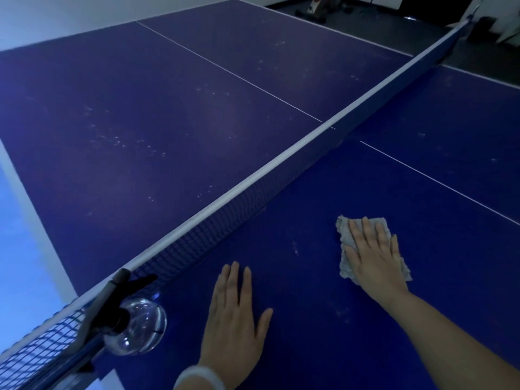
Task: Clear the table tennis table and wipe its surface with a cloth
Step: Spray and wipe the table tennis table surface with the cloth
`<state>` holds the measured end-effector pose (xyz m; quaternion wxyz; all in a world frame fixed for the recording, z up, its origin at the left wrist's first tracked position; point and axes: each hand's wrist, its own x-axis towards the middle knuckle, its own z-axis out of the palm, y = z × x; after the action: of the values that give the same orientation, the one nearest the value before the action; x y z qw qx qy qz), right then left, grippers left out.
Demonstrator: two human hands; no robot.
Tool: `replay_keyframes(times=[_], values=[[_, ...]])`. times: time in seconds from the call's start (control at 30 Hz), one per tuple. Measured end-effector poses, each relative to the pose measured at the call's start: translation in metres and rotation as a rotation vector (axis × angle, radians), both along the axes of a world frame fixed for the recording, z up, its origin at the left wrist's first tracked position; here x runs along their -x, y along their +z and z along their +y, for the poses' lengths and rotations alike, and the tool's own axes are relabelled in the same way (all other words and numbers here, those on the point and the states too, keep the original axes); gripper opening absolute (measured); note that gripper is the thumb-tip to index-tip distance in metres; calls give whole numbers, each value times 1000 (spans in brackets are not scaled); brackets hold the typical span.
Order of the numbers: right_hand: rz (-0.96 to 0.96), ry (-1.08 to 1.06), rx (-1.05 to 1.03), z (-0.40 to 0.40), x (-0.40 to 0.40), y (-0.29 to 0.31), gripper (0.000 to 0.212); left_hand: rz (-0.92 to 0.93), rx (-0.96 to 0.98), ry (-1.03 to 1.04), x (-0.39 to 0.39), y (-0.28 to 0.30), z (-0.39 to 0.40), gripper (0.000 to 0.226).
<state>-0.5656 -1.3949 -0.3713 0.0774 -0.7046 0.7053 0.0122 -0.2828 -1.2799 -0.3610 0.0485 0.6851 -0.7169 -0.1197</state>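
A blue table tennis table (309, 277) fills the view, split by a net (253, 190) running from lower left to upper right. On the near half a grey cloth (344, 266) lies flat. My right hand (374, 254) presses on it with straight fingers. My left hand (233, 319) rests flat on the bare surface to the left of the cloth, fingers spread. Pale dusty specks mark the far half (126, 142).
A clear spray bottle (138, 327) with a black trigger head stands at the near edge beside the net post (112, 288). A white centre line (439, 181) crosses the table. Dark floor with some objects (315, 9) lies beyond the far end.
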Motion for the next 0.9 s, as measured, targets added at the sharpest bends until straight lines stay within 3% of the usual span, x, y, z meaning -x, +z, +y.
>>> replay_keyframes(times=[0.23, 0.43, 0.67, 0.8, 0.9], values=[[-136, -183, -152, -97, -33, 8, 60, -68, -9, -31, -8, 5, 8, 73], [-123, 286, -183, -131, -97, 19, 55, -22, -19, -28, -8, 5, 7, 72], [-170, 637, -170, -96, -135, 14, 54, -16, -27, -52, -10, 5, 5, 76], [-230, 894, -199, -63, -119, 11, 54, -17, -7, -56, -10, 3, 6, 78], [-253, 835, -217, -47, -69, 14, 53, -11, 7, -63, -11, -3, 7, 79]])
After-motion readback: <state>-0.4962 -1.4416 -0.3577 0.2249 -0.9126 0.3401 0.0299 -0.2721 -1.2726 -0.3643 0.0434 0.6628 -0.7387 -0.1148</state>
